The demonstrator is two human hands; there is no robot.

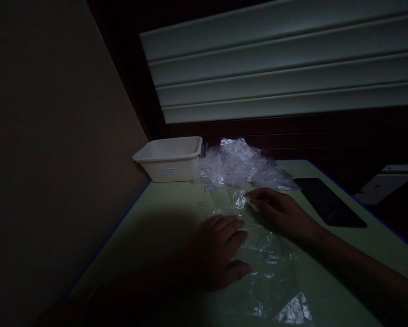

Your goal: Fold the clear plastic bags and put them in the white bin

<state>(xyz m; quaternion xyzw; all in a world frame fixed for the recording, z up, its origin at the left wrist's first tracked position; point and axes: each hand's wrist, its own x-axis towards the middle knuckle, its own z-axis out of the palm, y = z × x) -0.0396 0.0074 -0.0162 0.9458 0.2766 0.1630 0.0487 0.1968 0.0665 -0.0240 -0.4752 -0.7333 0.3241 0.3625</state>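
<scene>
My left hand [221, 254] rests palm down over the left side of a clear plastic bag [275, 277], thumb apart from the fingers. That bag lies spread on the table and catches light at its creased near corner. Farther back, my right hand [277, 210] pinches the edge of a thin clear plastic piece [239, 200] between thumb and fingertips. Whether this piece and the spread bag are one cannot be made out in the dim light. Just beyond my right fingertips sits a loose heap of crinkled clear plastic bags [240, 163].
A white plastic bin [170, 170] stands at the back left, beside the heap. To the right lies a dark flat tablet-like slab [330, 202] on the pale green table [163, 204]. Beyond the right edge is a white device [381, 186]. A wall rises at the left, a slatted panel behind.
</scene>
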